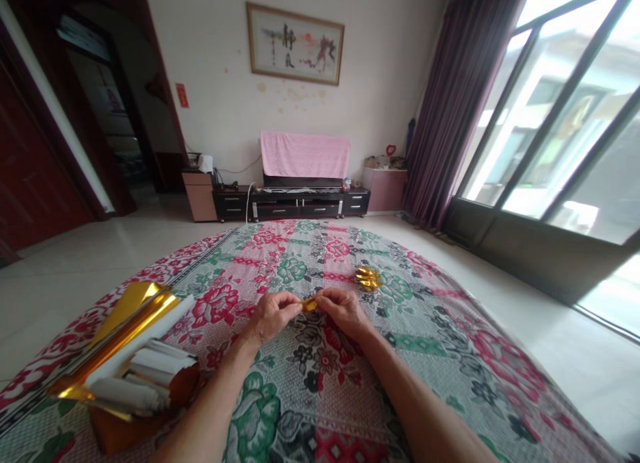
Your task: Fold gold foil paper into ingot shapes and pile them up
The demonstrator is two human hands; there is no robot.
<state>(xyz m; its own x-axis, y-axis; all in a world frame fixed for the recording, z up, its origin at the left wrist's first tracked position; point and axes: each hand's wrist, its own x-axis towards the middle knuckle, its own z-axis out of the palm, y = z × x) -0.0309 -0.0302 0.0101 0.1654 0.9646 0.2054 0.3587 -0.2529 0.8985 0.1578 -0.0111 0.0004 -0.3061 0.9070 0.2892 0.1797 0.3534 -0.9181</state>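
A small piece of gold foil is stretched between my two hands, just above the flowered cloth. My left hand pinches its left end between thumb and fingers. At its right end, my right hand has the same kind of pinch. Beyond my right hand, a folded gold foil piece lies on the cloth. The foil's exact shape between my fingertips is too small to make out.
Gold foil sheets and white-backed bundles lie on the left of the flowered cloth. A low black cabinet holding something under a pink towel stands by the far wall. Windows are at the right.
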